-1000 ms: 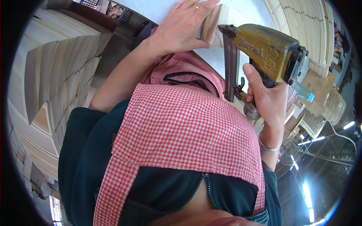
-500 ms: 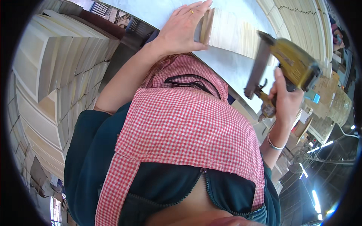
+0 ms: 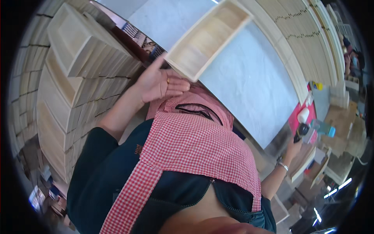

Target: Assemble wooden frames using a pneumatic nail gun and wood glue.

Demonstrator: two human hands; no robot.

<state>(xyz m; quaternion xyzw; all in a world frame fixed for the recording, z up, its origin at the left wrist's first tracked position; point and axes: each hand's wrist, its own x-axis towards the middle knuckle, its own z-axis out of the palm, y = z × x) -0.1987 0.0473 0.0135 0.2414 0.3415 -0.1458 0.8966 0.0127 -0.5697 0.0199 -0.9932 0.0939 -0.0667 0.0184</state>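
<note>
A shallow pale wooden box (image 3: 210, 41) lies slanted over the white tabletop, its hollow side facing me. Right at the box's near end is my left hand (image 3: 161, 84), palm up with the fingers stretched out. Its thumb and fingertips are close against the edge; whether they touch is unclear. Far to the right, beyond the table's corner, my right hand (image 3: 294, 147) is closed around the nail gun (image 3: 302, 130). Only a dark part of the gun shows, small and blurred.
Wooden boxes stand in a tall stack (image 3: 93, 58) at my left. Rows of thin wooden pieces (image 3: 288, 23) line the table's far right side. Past the white tabletop (image 3: 253, 85), a bottle with a blue cap (image 3: 323, 128) and a white roll (image 3: 303, 116) sit near a pink surface.
The box has turned from its side to show its hollow. My left hand has rotated palm up and drawn nearer. My right hand has carried the nail gun away, down and right.
</note>
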